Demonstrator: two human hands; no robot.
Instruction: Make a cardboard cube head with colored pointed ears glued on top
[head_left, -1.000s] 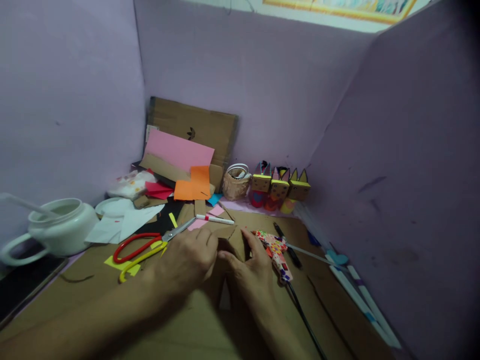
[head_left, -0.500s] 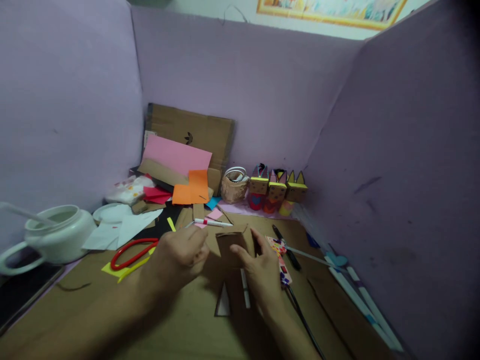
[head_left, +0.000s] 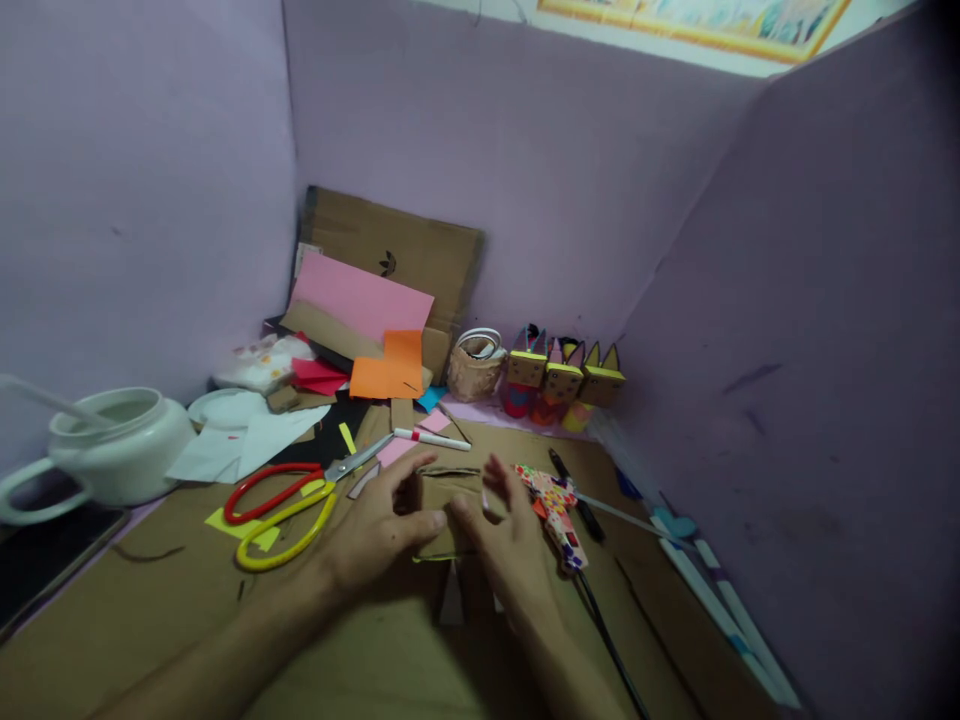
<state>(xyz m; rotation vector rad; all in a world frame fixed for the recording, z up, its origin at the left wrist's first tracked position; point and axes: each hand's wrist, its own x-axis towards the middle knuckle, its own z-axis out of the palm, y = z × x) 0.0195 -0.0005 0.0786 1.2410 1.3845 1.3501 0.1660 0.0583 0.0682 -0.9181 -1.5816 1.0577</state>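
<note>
A small brown cardboard box (head_left: 450, 508) is held up between both hands over the cardboard-covered table. My left hand (head_left: 386, 520) grips its left side, thumb across the front face and fingers curled behind. On the right side my right hand (head_left: 502, 535) has its thumb on the front, its other fingers raised around the right edge. Below the box lies a narrow white paper triangle (head_left: 451, 597), partly covered. To the left rest scissors (head_left: 330, 480) with one red and one yellow handle. A flower-patterned glue gun (head_left: 555, 500) lies just right of my right hand.
At the far left stand a white pot (head_left: 124, 450) and a dark phone-like slab (head_left: 60, 565). Behind are coloured papers (head_left: 367, 290), a small basket (head_left: 476, 370) and three cat-eared figures (head_left: 562, 380). A white marker (head_left: 431, 440) and black pen (head_left: 577, 495) lie nearby. Purple panels (head_left: 465, 130) enclose the table.
My left hand, a closed fist apart from the box, has moved right and now grips the box's left side. The box has turned, showing a lighter face. The scissors are uncovered.
</note>
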